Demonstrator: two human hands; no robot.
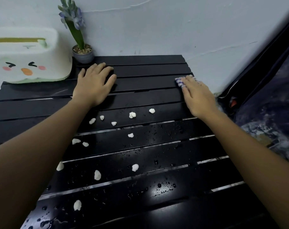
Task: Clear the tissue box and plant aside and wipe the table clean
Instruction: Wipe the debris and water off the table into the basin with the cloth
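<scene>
Now, left hand (94, 85) lies flat-fingered on wet slatted black table (148, 70); right hand (198, 98) flatly presses checked cloth (179, 80).

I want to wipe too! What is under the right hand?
A blue-and-white checked cloth, pressed on the black table by the right hand. Only its far edge peeks out; the hand covers the rest.

I am seeing the black slatted table (148, 70) carrying the tissue box (29, 60) and potted plant (83, 54) at its far left corner, a checked cloth (179, 80) lying near the far right edge, white crumbs (132, 115) lying scattered across the middle slats, and water droplets (165, 185) beading on the nearer ones.
</scene>
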